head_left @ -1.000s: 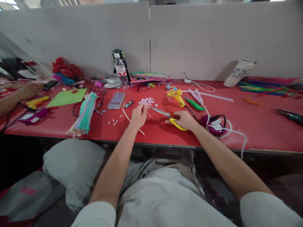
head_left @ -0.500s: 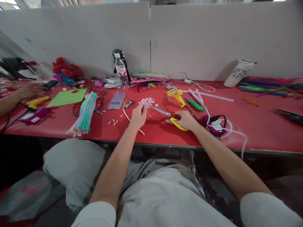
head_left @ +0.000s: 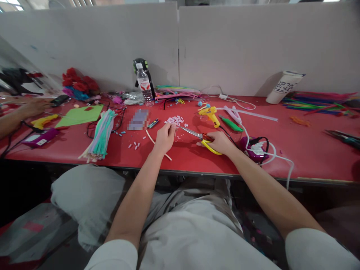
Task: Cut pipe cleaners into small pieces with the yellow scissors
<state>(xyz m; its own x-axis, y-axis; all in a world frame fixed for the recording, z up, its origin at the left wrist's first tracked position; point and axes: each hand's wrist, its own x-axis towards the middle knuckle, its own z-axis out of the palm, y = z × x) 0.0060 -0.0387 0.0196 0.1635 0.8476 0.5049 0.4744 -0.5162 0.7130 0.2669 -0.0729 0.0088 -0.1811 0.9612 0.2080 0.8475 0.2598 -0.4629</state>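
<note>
My left hand is closed in a pinch, thumb against finger, beside a small pile of short pale pink pieces. Whatever the fingertips hold is too small to make out. My right hand grips a pair of scissors with red and yellow handles. Their blades point left toward the left fingertips and look nearly closed. A thin cream strip runs under the left wrist and comes out on its near side. Several more cut pieces lie to the left of that hand.
Behind the scissors lies a yellow glue gun, with a green-handled tool nearby. A bundle of pastel pipe cleaners lies left; a water bottle stands behind. Cords trail from a purple box. Another person's hand is far left.
Both hands and the scissors hold almost the same place. No clear movement of the blades or the pieces shows.
</note>
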